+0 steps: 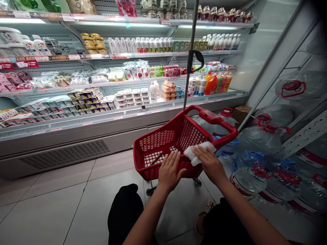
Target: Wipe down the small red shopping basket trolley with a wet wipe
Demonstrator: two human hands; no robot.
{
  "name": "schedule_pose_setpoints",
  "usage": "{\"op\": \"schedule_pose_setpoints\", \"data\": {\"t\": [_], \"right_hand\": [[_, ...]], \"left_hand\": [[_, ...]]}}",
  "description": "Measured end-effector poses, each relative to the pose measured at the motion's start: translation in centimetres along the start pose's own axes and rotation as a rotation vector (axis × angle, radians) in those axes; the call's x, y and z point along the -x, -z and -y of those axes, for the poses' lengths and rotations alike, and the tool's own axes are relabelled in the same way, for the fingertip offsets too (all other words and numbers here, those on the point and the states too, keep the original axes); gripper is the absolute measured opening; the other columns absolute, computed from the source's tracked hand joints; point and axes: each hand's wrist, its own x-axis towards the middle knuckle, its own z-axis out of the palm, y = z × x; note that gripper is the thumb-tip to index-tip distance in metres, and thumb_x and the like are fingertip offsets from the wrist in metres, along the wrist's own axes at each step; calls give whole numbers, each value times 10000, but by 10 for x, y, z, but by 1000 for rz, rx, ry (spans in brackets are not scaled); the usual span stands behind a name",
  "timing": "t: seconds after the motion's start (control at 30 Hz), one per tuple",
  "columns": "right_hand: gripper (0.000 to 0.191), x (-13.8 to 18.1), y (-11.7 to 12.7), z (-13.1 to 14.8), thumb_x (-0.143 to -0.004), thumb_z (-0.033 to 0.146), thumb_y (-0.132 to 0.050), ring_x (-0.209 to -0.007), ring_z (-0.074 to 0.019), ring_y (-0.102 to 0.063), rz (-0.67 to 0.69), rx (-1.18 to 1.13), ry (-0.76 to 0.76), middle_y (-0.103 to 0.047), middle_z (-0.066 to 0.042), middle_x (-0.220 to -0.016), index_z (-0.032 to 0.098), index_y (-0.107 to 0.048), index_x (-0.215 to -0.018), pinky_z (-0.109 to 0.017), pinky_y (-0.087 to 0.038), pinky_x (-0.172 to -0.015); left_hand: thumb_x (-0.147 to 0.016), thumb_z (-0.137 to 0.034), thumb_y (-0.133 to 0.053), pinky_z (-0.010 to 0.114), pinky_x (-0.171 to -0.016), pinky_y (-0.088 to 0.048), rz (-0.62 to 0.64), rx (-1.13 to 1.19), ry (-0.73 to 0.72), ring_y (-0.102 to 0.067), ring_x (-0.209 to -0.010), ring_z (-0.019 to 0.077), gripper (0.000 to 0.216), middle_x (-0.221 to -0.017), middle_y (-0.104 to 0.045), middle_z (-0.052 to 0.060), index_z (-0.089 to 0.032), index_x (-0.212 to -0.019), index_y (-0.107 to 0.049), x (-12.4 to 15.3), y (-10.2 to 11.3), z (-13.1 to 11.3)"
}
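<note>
A small red plastic shopping cart (143, 170) stands in front of me, its basket showing a lattice of holes. My left hand (170, 170) lies with fingers stretched out over the near rim of the basket. On the rim near the handle, my right hand (208, 161) presses a white cloth or tissue (190, 154) against the red plastic; the fingertips rest on top of it. The cart's handle (224, 136) rises at the right, beyond the right hand.
A refrigerated display case (122, 139) with shelves of dairy goods and drinks runs behind the cart. Large water bottles (249, 180) with red handles crowd the floor at right. A door edge with a black handle (195, 61) stands behind the cart. Grey tiles (61, 197) cover the floor.
</note>
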Motion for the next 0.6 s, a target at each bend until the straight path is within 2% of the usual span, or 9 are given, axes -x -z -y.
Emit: {"op": "schedule_pose_setpoints", "data": {"t": [0.1,0.23,0.3,0.43,0.5,0.6], "right_hand": [[723,6,6,-11,-974,21,-310,-1474,-185,-462,26,10,18,-524,-32,-1572,269,-265,-1652,-465,-279,-1277],[750,19,28,-51,-939,8,-315,-1496,-216,-431,-70,98,-193,-501,-47,-1590,272,-302,-1641,-517,-251,-1281],[758,21,32,-55,-920,14,-341,-1507,-231,-414,-100,112,-245,-509,-53,-1584,257,-316,-1638,-521,-259,-1278],[791,15,26,-36,-896,13,-360,-1480,-214,-456,-23,55,-100,-531,-38,-1566,254,-297,-1646,-474,-304,-1268],[789,12,26,-35,-899,4,-340,-1458,-195,-485,13,42,-46,-537,-22,-1561,272,-309,-1640,-464,-290,-1276],[767,12,29,-52,-903,7,-337,-1460,-203,-482,-31,80,-125,-550,-33,-1552,262,-345,-1626,-487,-259,-1286]], "left_hand": [[-1075,-540,-415,434,-1263,-319,14,-9,-45,-365,-1538,246,762,-1690,-326,50,-221,-1688,-95,-2,-1,-4],[-1078,-548,-403,426,-1259,-319,21,-11,-36,-352,-1544,251,760,-1697,-305,52,-211,-1688,-99,3,0,-5],[-1083,-543,-389,438,-1254,-324,25,-11,-13,-353,-1543,261,752,-1698,-300,55,-205,-1688,-97,5,-1,-6],[-1081,-542,-393,444,-1253,-321,35,-14,-1,-346,-1546,265,754,-1701,-288,52,-206,-1688,-98,6,-2,-8],[-1079,-536,-406,438,-1258,-315,49,-17,-20,-334,-1552,259,759,-1705,-277,48,-203,-1688,-99,7,-2,-6],[-1080,-530,-414,429,-1263,-307,62,-20,-39,-326,-1556,250,757,-1709,-269,41,-203,-1687,-101,7,0,-5]]}}
